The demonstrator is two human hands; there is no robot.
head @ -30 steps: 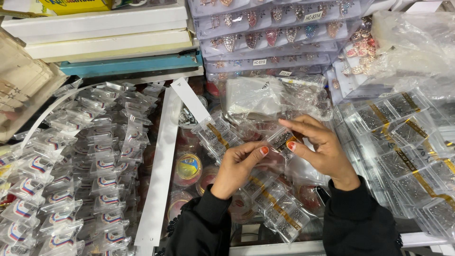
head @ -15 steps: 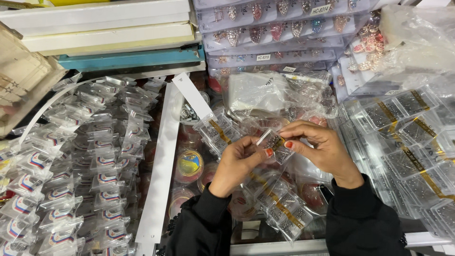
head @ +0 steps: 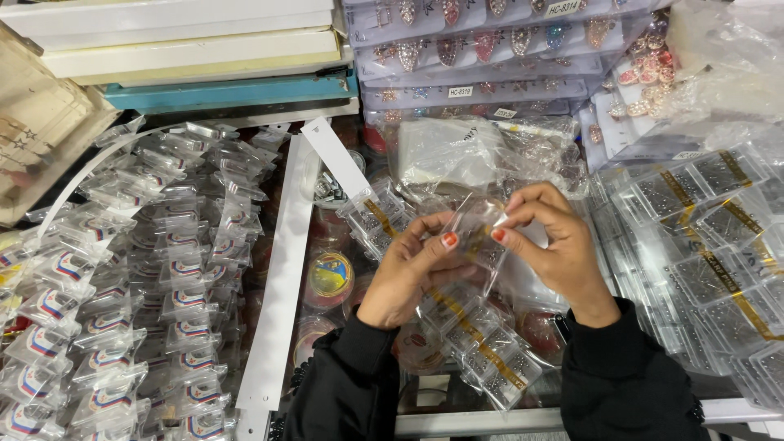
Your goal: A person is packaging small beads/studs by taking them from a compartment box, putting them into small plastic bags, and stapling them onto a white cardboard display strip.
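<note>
A small clear plastic packet (head: 476,227) is pinched between both hands at the middle of the view, raised above the cluttered counter (head: 490,420). It seems to be held up and flat towards the camera so that its contents can be looked over, though what is inside is too small to make out. The left hand (head: 408,273) grips its lower left edge with thumb on top and fingers curled beneath; the right hand (head: 551,237) closes on its right edge with thumb and forefinger, the other fingers arched over it. Both hands are closed on the packet, neither free.

Directly beneath the hands runs a strip of joined clear packets with yellow bands (head: 469,339), lying slantwise on the counter and reaching towards the near edge. Just left of it sits a round clear tub with a blue and yellow lid (head: 330,276), among other round tubs. A long white card strip (head: 282,278) separates these from a heap of small clear bags with red, white and blue emblems (head: 122,286) at far left. To the right lie more clear packets with gold bands (head: 702,253), overlapped like tiles. Beyond the hands, flat cards of decorated false nails (head: 482,49) are stacked, probably for display.
</note>
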